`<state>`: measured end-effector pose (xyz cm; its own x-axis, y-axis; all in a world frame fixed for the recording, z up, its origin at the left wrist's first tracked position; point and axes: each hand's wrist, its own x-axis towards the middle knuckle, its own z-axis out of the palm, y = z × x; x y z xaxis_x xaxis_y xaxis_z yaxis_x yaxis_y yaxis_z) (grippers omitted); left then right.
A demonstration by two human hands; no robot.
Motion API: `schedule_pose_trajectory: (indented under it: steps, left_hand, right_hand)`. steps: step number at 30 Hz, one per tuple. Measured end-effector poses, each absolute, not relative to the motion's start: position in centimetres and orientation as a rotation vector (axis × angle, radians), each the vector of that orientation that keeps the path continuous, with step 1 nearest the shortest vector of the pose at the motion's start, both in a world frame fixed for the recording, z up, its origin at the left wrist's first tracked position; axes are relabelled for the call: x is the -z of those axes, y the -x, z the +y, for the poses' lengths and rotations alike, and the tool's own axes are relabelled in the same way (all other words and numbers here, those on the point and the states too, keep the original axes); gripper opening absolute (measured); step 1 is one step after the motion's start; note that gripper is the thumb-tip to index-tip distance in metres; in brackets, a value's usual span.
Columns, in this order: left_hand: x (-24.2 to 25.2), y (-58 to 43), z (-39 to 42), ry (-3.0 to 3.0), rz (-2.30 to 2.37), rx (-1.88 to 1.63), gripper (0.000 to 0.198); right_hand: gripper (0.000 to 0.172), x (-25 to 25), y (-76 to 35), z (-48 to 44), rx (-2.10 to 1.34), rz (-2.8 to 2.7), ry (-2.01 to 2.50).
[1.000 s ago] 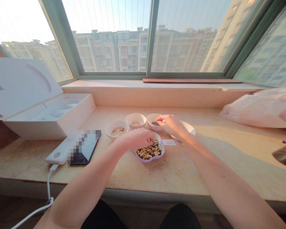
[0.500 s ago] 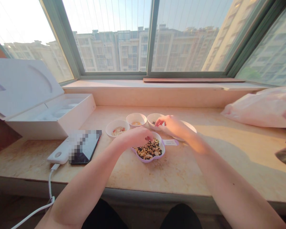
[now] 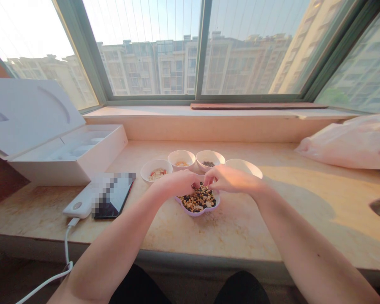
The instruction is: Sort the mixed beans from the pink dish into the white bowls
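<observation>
Curled, though whether grasping anything I cannot tell, the left hand (image 3: pixel 184 182) and right hand (image 3: pixel 225 179) are close together over the bowl (image 3: pixel 194 213) of beans (image 3: pixel 196 202).

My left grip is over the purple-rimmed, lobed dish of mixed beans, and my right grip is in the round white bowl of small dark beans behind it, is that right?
Not quite: your right grip isn't in the round white bowl of small dark beans. The head view shows it over the purple-rimmed, lobed dish of mixed beans, beside your left grip.
</observation>
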<state>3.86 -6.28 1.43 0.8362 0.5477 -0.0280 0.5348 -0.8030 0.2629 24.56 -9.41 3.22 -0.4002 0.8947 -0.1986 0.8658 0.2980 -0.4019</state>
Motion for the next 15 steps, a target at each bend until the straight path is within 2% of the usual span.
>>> schedule_pose_trajectory:
  steps: [15]
  left_hand:
    - [-1.57,-4.75,-6.67,-2.749,0.718,-0.049,0.022]
  right_hand:
    - [0.023,-3.82,-24.30,-9.65,-0.743,-2.406,1.790]
